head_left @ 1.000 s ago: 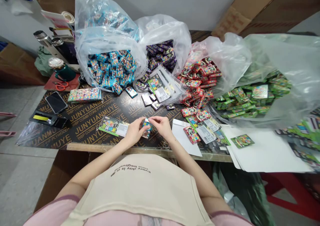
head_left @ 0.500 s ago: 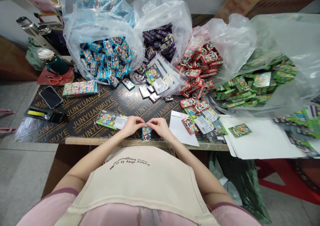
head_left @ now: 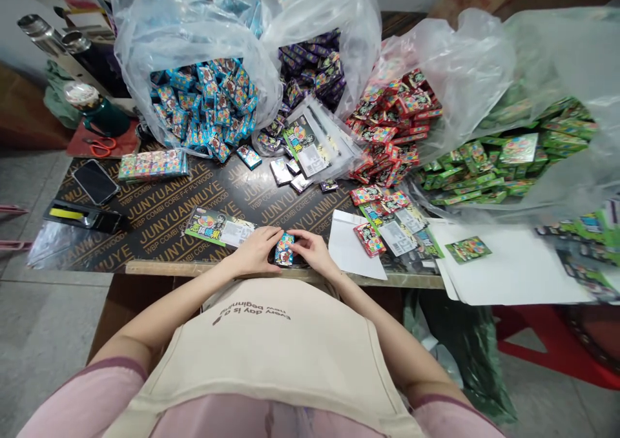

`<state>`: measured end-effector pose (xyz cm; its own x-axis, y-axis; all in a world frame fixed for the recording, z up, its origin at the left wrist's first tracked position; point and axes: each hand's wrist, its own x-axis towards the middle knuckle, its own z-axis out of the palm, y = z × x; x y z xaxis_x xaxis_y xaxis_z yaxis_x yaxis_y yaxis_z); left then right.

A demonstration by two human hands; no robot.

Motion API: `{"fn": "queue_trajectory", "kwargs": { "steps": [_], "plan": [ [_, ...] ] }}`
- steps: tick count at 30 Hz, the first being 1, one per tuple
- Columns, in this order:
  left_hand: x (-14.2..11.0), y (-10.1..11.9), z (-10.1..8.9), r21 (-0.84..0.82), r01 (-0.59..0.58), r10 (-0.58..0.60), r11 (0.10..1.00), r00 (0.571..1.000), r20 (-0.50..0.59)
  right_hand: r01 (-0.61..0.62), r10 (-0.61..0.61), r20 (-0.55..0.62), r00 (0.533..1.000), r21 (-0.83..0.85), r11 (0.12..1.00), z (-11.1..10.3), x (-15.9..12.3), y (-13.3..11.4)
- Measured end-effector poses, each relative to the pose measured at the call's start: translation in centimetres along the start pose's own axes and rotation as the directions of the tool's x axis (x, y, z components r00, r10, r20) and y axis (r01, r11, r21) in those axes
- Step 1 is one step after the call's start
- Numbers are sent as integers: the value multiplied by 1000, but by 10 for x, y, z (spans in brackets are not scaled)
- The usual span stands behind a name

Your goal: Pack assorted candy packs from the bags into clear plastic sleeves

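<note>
A small blue candy box lies near the table's front edge, between my hands. My left hand is closed along its left side, fingers curved around the edge. My right hand pinches its right side, with fingertips on the top face. What lies under the box is hidden. Just left of my left hand is a flat printed card packet with a white label. Right of my right hand lies a white sheet, with a red candy box on its edge.
Plastic bags of blue boxes, purple boxes, red boxes and green boxes line the back. A phone, tape dispenser, scissors and bundled boxes stand at left.
My fingertips were together at the top end of the blue candy box. Now they are apart, one hand on each side of it. The whole view has shifted slightly.
</note>
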<state>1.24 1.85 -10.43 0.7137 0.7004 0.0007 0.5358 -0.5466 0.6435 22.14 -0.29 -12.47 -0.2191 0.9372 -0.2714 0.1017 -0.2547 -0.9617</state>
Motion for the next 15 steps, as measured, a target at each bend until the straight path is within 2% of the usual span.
{"fn": "queue_trajectory", "kwargs": {
  "steps": [3, 5, 7, 9, 11, 13, 15],
  "plan": [
    [8, 3, -4, 0, 10, -10, 1000, 999, -44, 6, -8, 21, 1000, 82, 997, -2, 12, -10],
    [14, 6, -8, -51, 91, -96, 995, 988, -124, 76, -75, -12, 997, 103, 992, -2, 19, -18],
    [20, 8, -13, -166, 218, -255, 962, 936, -243, 154, -147, -82, 986, 91, 984, 0, 23, -25],
    [25, 11, -15, -282, 309, -396, 908, 851, -345, 195, -184, -144, 972, 65, 979, 5, 25, -29],
    [29, 12, -18, -328, 334, -451, 884, 795, -406, 202, -191, -181, 965, 41, 979, 9, 26, -34],
    [31, 11, -22, -357, 331, -465, 874, 785, -409, 209, -209, -193, 959, -21, 978, 9, 28, -41],
    [31, 8, -28, -471, 328, -498, 819, 814, -299, 227, -241, -105, 965, -131, 965, 2, 31, -50]
  ]
}}
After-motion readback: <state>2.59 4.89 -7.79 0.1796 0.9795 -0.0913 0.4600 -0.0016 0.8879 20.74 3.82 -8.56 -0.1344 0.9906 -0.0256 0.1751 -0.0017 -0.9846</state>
